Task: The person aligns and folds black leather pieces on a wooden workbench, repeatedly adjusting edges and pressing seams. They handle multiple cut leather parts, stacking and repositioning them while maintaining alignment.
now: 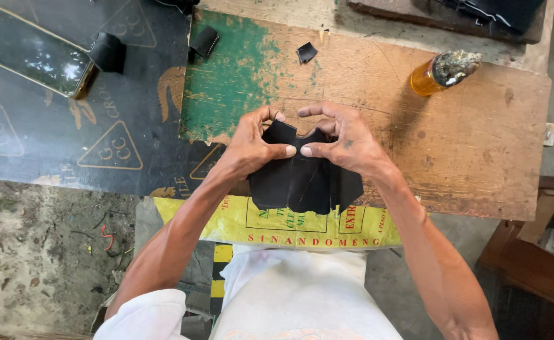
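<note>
left hand (pixel 251 141) and right hand (pixel 343 138) both pinch the black leather piece (pixel 302 179) | near edge of wooden board (pixel 478 157) | orange bottle (pixel 440 72) at far right corner

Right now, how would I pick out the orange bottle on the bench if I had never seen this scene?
Start at the worn wooden board with the green painted patch. Go to its far right corner, well beyond the hands and the black leather piece they hold. There the orange bottle lies tilted, its crusted grey top pointing right. It is the only translucent orange thing; the scraps near it are small and black.
</note>
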